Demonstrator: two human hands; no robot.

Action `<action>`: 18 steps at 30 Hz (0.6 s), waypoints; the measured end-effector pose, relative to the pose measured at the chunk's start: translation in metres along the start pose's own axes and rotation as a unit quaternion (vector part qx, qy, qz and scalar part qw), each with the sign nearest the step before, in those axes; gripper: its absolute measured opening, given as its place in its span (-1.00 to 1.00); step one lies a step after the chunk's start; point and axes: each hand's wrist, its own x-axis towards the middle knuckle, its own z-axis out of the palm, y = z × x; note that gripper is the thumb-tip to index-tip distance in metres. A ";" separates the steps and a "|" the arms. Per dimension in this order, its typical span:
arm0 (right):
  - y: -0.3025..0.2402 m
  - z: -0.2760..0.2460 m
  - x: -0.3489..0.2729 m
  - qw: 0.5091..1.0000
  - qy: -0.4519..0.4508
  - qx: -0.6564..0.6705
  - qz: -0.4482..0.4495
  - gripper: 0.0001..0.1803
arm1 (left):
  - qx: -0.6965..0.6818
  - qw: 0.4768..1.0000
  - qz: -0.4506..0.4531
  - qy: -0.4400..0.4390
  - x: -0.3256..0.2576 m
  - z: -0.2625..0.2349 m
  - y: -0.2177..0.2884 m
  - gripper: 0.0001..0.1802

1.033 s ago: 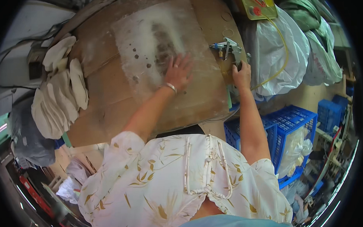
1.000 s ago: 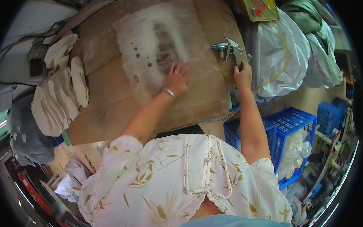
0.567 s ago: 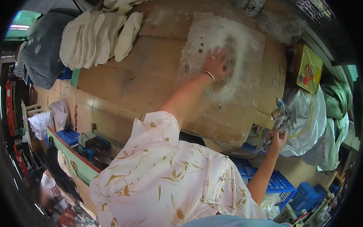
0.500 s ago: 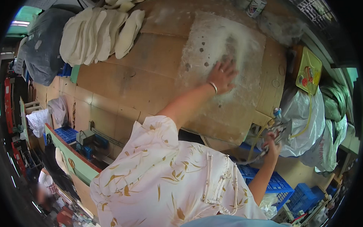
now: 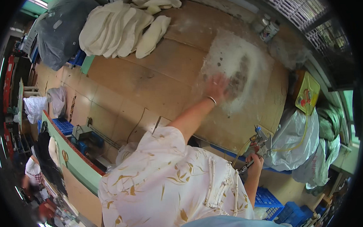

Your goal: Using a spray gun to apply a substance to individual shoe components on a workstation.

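My left hand (image 5: 217,86), blurred by motion, reaches over the worktable with fingers stretched out and nothing visible in it. Below it lies a pale, worn sheet (image 5: 251,97) with whitish residue and dark patches. My right hand (image 5: 254,163) grips a metal spray gun (image 5: 262,143) near the table's right front corner. A yellowish hose (image 5: 296,144) runs toward the gun from the yellow container (image 5: 311,89). Cream shoe insoles (image 5: 124,29) lie overlapping in a pile at the far left of the table, with one (image 5: 153,36) beside the pile.
Brown cardboard (image 5: 148,80) covers the table. A large dark plastic bag (image 5: 62,33) stands at the far left. A can (image 5: 270,31) sits near the back edge. White plastic bags (image 5: 296,129) and blue crates (image 5: 268,200) are at right. Another person (image 5: 33,170) is at lower left.
My left hand has drawn back toward the sheet's left edge. My right hand has brought the spray gun closer to my body, and the gun shows more plainly. The whole view has shifted.
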 end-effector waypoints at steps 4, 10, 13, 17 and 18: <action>-0.008 0.030 -0.007 0.999 0.037 0.002 0.009 -0.56 | -0.034 0.971 0.231 -0.057 -0.055 0.009 0.022 -0.35; -0.003 0.050 -0.003 0.999 0.042 0.000 -0.012 -0.60 | -0.024 0.972 0.222 -0.077 -0.083 -0.057 -0.095 -0.33; 0.001 0.054 0.000 0.998 0.059 0.012 -0.014 -0.64 | -0.026 0.985 0.168 -0.014 -0.075 -0.091 -0.120 -0.29; 0.002 0.067 0.007 0.996 0.077 0.040 -0.015 -0.66 | -0.038 0.983 0.147 0.106 -0.061 -0.149 -0.146 -0.53; 0.001 0.071 0.007 0.996 0.079 0.041 -0.015 -0.66 | -0.040 0.982 0.119 0.139 -0.056 -0.172 -0.159 -0.66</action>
